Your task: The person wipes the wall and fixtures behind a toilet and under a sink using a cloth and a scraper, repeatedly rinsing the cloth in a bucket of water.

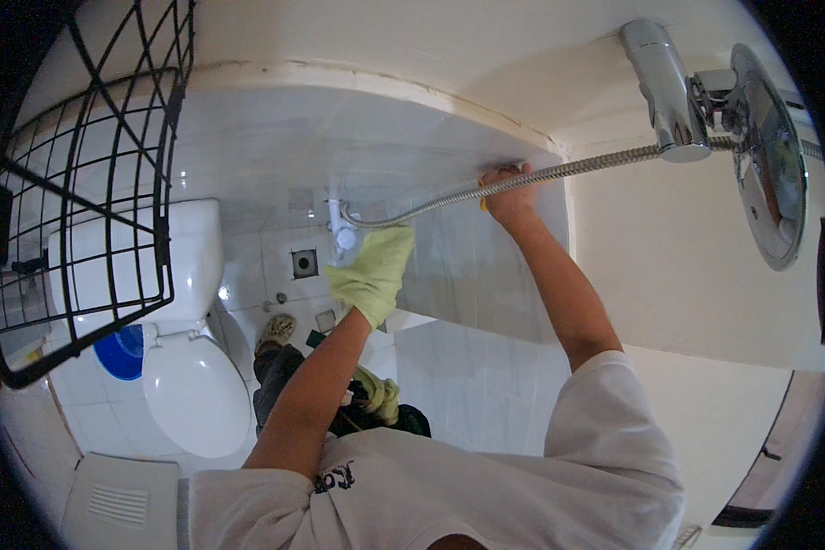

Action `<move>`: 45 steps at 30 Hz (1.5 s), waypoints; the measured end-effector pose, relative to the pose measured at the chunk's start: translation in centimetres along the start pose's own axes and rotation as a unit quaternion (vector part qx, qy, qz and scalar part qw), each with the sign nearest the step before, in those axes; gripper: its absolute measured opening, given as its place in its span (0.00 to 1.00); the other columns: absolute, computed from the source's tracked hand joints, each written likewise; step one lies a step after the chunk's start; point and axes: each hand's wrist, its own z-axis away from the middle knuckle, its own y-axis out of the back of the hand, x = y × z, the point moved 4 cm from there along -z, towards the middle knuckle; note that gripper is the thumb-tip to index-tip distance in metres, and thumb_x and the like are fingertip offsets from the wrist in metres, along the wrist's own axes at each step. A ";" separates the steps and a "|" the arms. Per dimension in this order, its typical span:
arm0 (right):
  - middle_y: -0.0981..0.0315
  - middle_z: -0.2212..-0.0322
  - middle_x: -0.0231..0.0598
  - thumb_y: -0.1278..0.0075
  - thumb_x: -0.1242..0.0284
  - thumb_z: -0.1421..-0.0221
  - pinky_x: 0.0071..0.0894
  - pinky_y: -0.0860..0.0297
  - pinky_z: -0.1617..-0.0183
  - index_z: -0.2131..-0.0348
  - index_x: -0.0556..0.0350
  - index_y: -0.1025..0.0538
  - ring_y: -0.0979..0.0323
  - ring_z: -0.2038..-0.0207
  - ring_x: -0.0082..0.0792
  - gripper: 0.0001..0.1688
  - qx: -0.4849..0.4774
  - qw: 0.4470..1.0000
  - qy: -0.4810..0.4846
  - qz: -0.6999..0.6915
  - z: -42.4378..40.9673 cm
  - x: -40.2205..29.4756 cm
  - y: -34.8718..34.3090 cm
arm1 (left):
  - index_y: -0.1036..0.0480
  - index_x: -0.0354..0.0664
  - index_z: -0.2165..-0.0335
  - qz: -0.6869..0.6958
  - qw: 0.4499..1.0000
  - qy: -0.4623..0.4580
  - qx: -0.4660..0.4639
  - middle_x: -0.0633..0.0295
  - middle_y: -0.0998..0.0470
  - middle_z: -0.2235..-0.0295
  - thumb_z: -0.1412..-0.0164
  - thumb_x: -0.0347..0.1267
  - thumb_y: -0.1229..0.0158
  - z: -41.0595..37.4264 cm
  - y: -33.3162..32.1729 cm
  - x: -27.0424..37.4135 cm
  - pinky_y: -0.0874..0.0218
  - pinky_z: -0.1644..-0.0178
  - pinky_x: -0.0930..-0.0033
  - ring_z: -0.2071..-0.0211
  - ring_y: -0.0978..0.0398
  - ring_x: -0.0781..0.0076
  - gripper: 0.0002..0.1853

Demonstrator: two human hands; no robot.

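Note:
A yellow-green cloth or loose cloth mitt (378, 265) covers my left hand (371, 282) down to the wrist, so its fingers are hidden. It is just below a white plastic valve (344, 237) on the tiled wall. My right hand (511, 199) reaches to the grey-tiled wall (447, 254) near the corner. A small yellow-orange object (482, 196) shows at the palm's edge, mostly hidden by the hand. The metal shower hose (577, 167) passes in front of its fingers, running from the valve to the chrome shower fitting (667, 103).
A black wire basket (117, 199) hangs at upper left, over the white toilet (196, 392). Near it stands a blue bin (120, 350). A round chrome shower head (770, 158) juts out at right. The floor has a square drain (304, 263). Another yellow-green cloth (381, 395) hangs at my waist.

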 end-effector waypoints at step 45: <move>0.32 0.69 0.51 0.52 0.69 0.51 0.33 0.35 0.64 0.61 0.63 0.35 0.31 0.66 0.43 0.19 0.152 0.888 -0.236 -0.365 19.8 -4.5 9.7 | 0.31 0.38 0.64 0.191 0.965 0.105 -0.149 0.54 0.29 0.62 0.45 0.39 0.63 -7.7 -6.9 -0.1 0.45 0.56 0.63 0.59 0.33 0.64 0.19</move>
